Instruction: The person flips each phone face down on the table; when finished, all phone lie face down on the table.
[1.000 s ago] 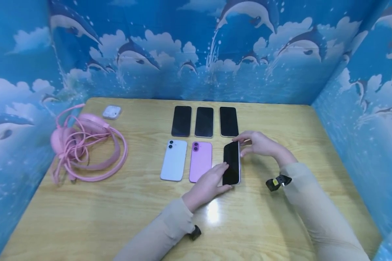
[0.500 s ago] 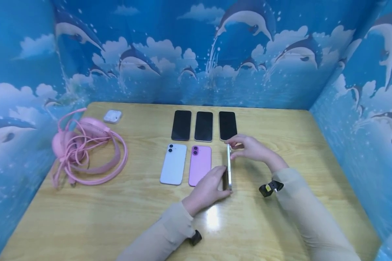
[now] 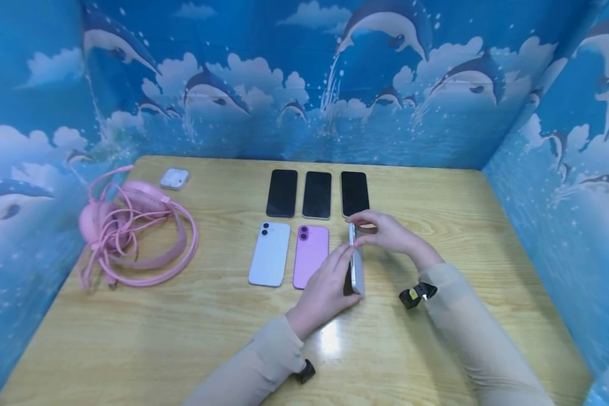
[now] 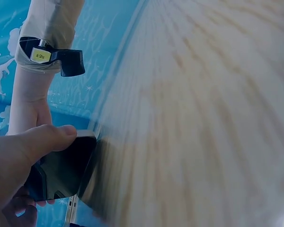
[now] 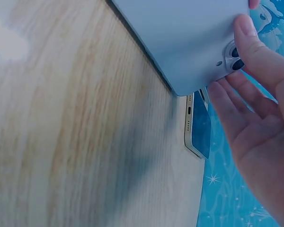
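Observation:
A silver-white smartphone point(image 3: 358, 273) stands tilted on its long edge between the hands, its pale back turned to the right. My left hand point(image 3: 325, 285) grips its near end, thumb at the bottom corner and fingers on the upper edge. In the left wrist view the dark screen of the smartphone point(image 4: 66, 165) lies under that thumb. At the far end, my right hand point(image 3: 391, 232) pinches the phone by its top. The right wrist view shows the right thumb beside the two camera lenses point(image 5: 234, 56), other fingers at the top edge.
Left of the hands lie a white phone point(image 3: 269, 255) and a pink phone point(image 3: 311, 256), backs up. Behind is a row of dark-screened phones point(image 3: 317, 194). Pink headphones point(image 3: 147, 197) with tangled cable and a small white case point(image 3: 175, 178) sit at left. Dolphin-print curtains surround the table.
The smartphone has turned from screen up, through nearly upright, to showing its back on the right. My left fingers have moved up onto its upper edge; my right hand has shifted slightly left.

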{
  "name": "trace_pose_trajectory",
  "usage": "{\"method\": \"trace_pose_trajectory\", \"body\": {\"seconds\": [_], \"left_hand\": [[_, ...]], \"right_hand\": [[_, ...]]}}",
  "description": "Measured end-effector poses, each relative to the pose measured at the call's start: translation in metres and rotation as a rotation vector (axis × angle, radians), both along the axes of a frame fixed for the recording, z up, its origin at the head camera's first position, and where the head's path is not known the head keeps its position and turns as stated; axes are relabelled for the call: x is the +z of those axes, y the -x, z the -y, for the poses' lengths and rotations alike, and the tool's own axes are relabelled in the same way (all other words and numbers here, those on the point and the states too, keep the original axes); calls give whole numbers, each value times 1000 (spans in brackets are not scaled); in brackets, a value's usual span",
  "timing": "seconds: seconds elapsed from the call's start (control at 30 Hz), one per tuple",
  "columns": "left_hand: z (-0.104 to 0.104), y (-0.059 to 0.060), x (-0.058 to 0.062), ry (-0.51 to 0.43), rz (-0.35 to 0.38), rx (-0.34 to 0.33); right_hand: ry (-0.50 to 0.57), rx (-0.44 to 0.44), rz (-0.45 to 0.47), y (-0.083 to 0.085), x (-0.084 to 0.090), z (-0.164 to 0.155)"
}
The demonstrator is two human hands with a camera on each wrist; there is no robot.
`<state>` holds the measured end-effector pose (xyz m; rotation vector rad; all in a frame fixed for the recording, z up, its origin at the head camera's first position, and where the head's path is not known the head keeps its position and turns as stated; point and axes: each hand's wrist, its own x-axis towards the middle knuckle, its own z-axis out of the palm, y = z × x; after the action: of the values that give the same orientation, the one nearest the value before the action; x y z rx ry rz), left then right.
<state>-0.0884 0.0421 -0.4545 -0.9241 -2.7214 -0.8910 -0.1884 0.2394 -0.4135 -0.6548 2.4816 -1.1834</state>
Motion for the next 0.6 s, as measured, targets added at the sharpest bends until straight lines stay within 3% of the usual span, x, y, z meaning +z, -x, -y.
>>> {"method": "trace_pose_trajectory", "body": {"seconds": [0.27, 0.6], "left_hand": [[0, -1, 0, 8, -10, 25], [-2, -1, 0, 50, 76, 49]], "right_hand": [[-18, 3, -38, 0, -2, 4], [-106, -22, -93, 0, -3, 7]]}}
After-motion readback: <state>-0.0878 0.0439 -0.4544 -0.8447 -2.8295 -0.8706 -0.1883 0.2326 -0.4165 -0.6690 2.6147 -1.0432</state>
